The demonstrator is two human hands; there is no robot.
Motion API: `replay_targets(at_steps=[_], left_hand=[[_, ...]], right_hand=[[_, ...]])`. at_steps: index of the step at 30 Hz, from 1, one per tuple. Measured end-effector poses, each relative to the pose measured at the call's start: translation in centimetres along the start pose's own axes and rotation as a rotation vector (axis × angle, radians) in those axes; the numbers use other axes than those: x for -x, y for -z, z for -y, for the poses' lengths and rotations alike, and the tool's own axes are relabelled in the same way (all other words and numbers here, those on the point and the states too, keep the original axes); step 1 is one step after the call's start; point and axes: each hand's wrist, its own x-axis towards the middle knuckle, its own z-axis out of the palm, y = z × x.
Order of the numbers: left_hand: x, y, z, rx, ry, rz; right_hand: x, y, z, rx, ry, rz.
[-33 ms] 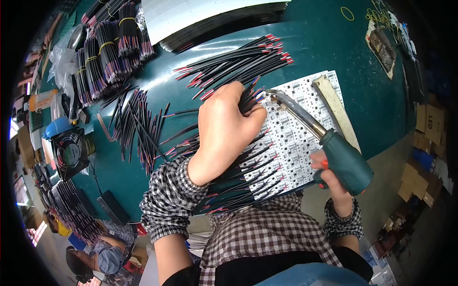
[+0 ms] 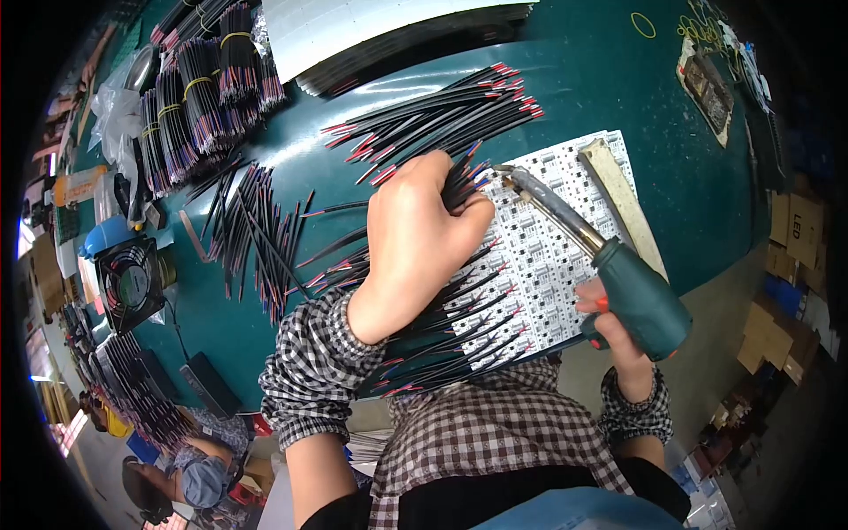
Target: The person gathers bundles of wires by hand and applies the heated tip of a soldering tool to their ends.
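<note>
My left hand (image 2: pixel 422 243) is closed round a small bunch of black wires (image 2: pixel 463 179) with red and blue stripped ends. Those ends point at the upper left edge of a white circuit board panel (image 2: pixel 556 256). In my right hand (image 2: pixel 618 331) is a soldering gun (image 2: pixel 643 300) with a green body and a red trigger. Its bent tip lies close beside the wire ends; whether they touch I cannot tell. Several black wires (image 2: pixel 481 331) reach from the panel's left side, their ends on its lower rows.
Loose wire piles (image 2: pixel 442 115) lie beyond and left of my left hand. Tied wire bundles (image 2: pixel 199 88) stack at the far left, above a small fan (image 2: pixel 132 281). A pale bar (image 2: pixel 623 199) rests on the panel. A brown-stained tray (image 2: pixel 707 93) sits far right. Another person (image 2: pixel 190 481) sits lower left.
</note>
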Motion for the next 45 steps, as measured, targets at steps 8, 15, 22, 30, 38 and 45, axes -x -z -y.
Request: replay_targets(at_steps=[8, 15, 22, 30, 38, 45], left_hand=[[-0.1, 0.0, 0.1, 0.034, -0.019, -0.016], [-0.1, -0.2, 0.4, 0.016, -0.036, -0.045], [-0.1, -0.2, 0.4, 0.025, -0.031, -0.044], [-0.1, -0.2, 0.4, 0.03, -0.026, -0.039], [-0.1, -0.2, 0.5, 0.002, -0.037, -0.046], [-0.2, 0.0, 0.3, 0.019, -0.046, -0.043]], right_hand=[[0.0, 0.2, 0.5, 0.129, 0.041, 0.091], [-0.1, 0.1, 1.1, 0.147, 0.019, 0.129], [-0.2, 0.2, 0.8, 0.149, 0.049, 0.161], [0.4, 0.9, -0.5, 0.199, 0.061, 0.155], [0.6, 0.3, 0.6, 0.183, 0.029, 0.115], [0.2, -0.3, 1.6, 0.081, -0.013, 0.051]])
